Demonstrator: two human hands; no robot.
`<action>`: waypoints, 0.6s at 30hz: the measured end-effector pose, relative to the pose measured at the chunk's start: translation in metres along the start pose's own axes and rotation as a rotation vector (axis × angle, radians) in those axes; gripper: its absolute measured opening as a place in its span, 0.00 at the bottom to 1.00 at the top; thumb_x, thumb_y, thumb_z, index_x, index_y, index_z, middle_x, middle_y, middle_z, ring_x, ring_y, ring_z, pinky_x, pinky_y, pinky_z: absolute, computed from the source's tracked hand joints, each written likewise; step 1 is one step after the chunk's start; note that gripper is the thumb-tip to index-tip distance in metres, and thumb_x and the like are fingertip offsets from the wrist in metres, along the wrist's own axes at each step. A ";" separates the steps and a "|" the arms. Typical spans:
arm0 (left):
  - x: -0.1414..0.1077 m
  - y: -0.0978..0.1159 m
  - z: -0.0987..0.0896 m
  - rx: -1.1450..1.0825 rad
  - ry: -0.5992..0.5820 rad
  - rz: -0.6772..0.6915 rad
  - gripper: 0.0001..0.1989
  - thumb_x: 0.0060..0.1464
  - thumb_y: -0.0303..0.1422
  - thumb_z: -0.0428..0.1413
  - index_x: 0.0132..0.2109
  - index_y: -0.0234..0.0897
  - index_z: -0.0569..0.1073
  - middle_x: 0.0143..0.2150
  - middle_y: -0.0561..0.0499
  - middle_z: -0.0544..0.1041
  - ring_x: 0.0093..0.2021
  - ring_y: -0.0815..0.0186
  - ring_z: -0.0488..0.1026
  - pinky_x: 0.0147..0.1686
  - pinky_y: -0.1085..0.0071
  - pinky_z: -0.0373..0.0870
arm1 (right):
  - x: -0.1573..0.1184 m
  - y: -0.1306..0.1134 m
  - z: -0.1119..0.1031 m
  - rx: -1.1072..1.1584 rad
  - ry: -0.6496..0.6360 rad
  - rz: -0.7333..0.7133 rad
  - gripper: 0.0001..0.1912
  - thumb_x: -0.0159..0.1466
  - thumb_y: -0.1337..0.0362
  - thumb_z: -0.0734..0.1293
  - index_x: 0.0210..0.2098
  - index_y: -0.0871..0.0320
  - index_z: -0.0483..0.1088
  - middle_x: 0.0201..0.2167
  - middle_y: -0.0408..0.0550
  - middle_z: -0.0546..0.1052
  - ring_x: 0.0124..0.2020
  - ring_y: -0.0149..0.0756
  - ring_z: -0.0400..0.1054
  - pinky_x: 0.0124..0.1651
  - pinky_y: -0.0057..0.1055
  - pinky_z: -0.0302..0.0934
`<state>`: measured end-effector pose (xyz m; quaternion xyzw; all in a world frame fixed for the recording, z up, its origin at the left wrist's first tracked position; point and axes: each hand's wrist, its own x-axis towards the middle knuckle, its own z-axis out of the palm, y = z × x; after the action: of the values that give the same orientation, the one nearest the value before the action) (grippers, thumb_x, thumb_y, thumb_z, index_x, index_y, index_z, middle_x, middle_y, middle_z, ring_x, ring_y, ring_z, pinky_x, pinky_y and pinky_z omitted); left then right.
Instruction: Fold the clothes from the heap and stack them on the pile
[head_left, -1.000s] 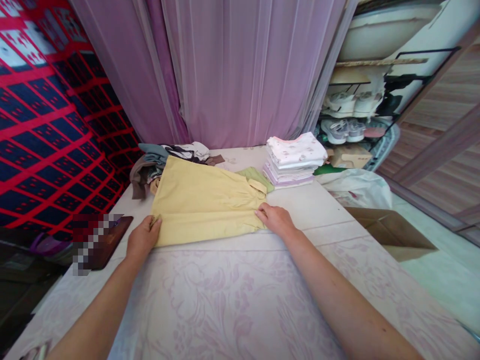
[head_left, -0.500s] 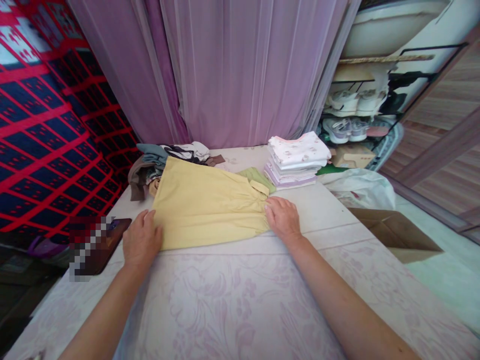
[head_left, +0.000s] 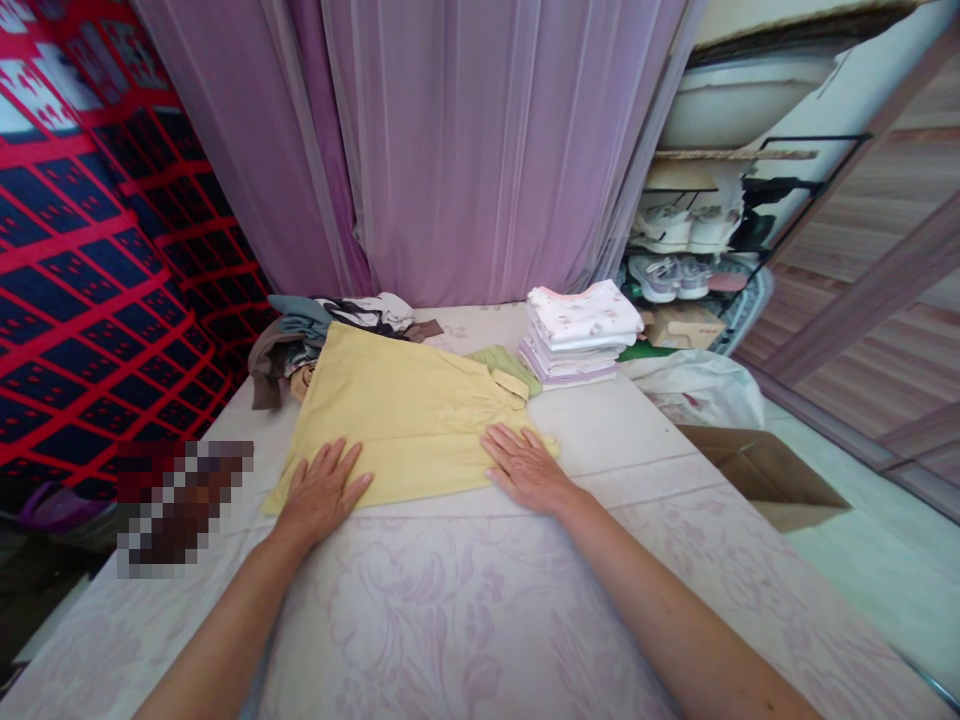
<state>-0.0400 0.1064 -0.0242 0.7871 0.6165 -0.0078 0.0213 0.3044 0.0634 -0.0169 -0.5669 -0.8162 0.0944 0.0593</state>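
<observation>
A yellow garment (head_left: 405, 420), gathered near a small strap at its right end, lies spread over the table in front of me. My left hand (head_left: 319, 495) rests flat on its near left corner with the fingers spread. On its near right part lies my right hand (head_left: 525, 468), palm down, fingers stretched out. Neither hand grips the cloth. Behind the garment's right end, a green cloth (head_left: 506, 362) shows in part. A heap of mixed clothes (head_left: 296, 335) sits behind its left end, partly covered by it.
A stack of folded white and lilac clothes (head_left: 577, 335) stands at the back right of the flower-patterned tabletop (head_left: 450, 620). Purple curtains (head_left: 465, 150) hang behind. To the right are a shoe rack (head_left: 682, 240), a white bag (head_left: 697, 390) and an open cardboard box (head_left: 757, 475).
Both hands have moved from the garment's side edges onto its surface, fingers now spread flat. The near left corner reaches farther left. The view has shifted slightly.
</observation>
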 end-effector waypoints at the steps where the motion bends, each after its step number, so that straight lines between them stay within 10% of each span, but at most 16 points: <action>1: 0.000 0.000 0.000 -0.002 -0.003 -0.006 0.30 0.61 0.46 0.41 0.66 0.40 0.55 0.69 0.44 0.51 0.68 0.52 0.46 0.62 0.48 0.45 | 0.001 0.001 -0.001 0.004 0.010 0.013 0.28 0.69 0.52 0.49 0.65 0.55 0.53 0.67 0.50 0.52 0.68 0.40 0.42 0.67 0.49 0.35; 6: -0.002 0.005 -0.004 -0.014 -0.009 -0.020 0.30 0.61 0.47 0.40 0.66 0.40 0.55 0.69 0.44 0.51 0.68 0.53 0.45 0.62 0.48 0.44 | -0.003 0.006 0.001 0.030 0.167 0.054 0.24 0.68 0.58 0.52 0.60 0.57 0.62 0.64 0.52 0.60 0.65 0.38 0.50 0.65 0.42 0.44; 10: -0.004 0.007 -0.006 -0.020 0.018 -0.013 0.30 0.61 0.47 0.40 0.66 0.40 0.56 0.69 0.43 0.52 0.68 0.53 0.46 0.62 0.48 0.45 | -0.017 0.020 -0.002 0.030 0.360 0.397 0.25 0.64 0.58 0.58 0.58 0.61 0.63 0.57 0.57 0.68 0.58 0.44 0.60 0.58 0.40 0.53; 18: -0.019 0.031 -0.006 -0.064 0.225 -0.018 0.25 0.61 0.40 0.45 0.61 0.35 0.64 0.66 0.39 0.59 0.66 0.51 0.52 0.62 0.49 0.47 | -0.005 0.046 -0.034 0.625 0.057 0.737 0.09 0.51 0.61 0.70 0.29 0.60 0.73 0.24 0.45 0.74 0.33 0.38 0.70 0.33 0.27 0.60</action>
<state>-0.0147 0.0808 -0.0163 0.7765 0.6218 0.1000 -0.0231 0.3552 0.0769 0.0058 -0.7757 -0.4918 0.3342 0.2115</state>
